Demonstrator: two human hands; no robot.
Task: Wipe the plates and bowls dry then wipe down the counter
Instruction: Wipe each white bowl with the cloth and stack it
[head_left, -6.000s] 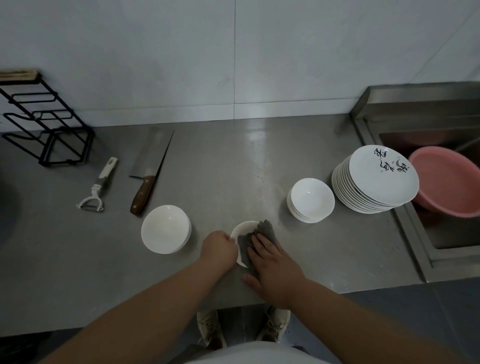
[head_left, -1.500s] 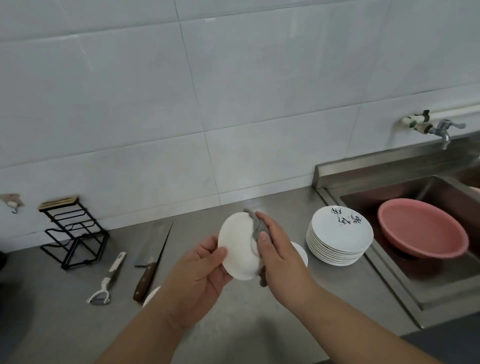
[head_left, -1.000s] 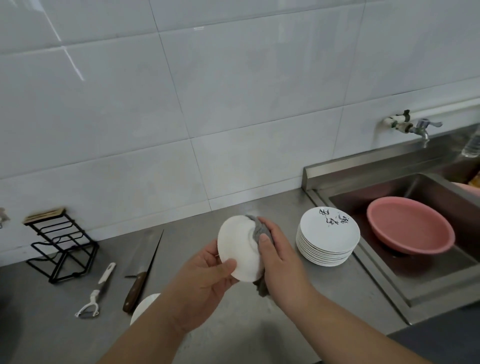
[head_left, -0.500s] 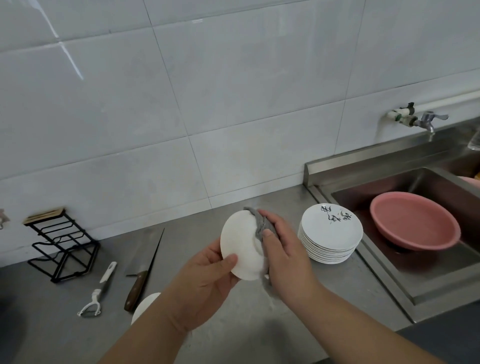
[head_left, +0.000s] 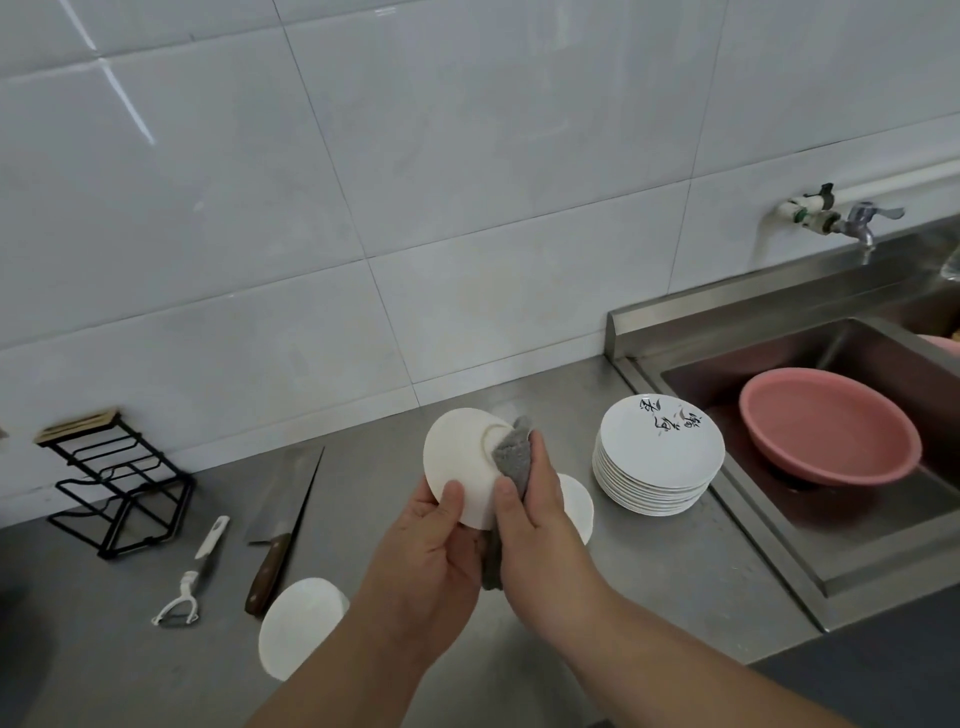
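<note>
1. Both hands are raised above the worktop (head_left: 665, 582), left of and nearer than the plate stack (head_left: 658, 467). The left hand (head_left: 431, 551) grips a small white bowl (head_left: 457, 462) by its rim, with the thumb on the outer wall. The bowl is tipped so its underside faces the person, probably so the foot ring can be reached.
2. The right hand (head_left: 540, 525) is closed on a grey cloth (head_left: 511, 457) and presses it against the bowl's base. The outside is being dried, so this bowl looks nearly done.
3. Well left of the plate stack and nearest the worktop's front edge sits another white bowl (head_left: 301, 623), probably the place for dried ones. The left forearm partly covers it.
4. Just left of the plate stack, half hidden behind the right hand, lie more small bowls (head_left: 576, 506), probably waiting their turn. The top plate bears black brushed characters.
5. Further left lie a cleaver (head_left: 283, 519) and a peeler (head_left: 192, 577). Both will be in the way when the worktop is wiped.
6. Far left stands a black wire rack (head_left: 119, 483).
7. Right of the plate stack, the sink (head_left: 769, 545) holds a pink basin (head_left: 826, 426).
8. Behind the sink, a tap (head_left: 857, 223) juts from the tiled wall.
</note>
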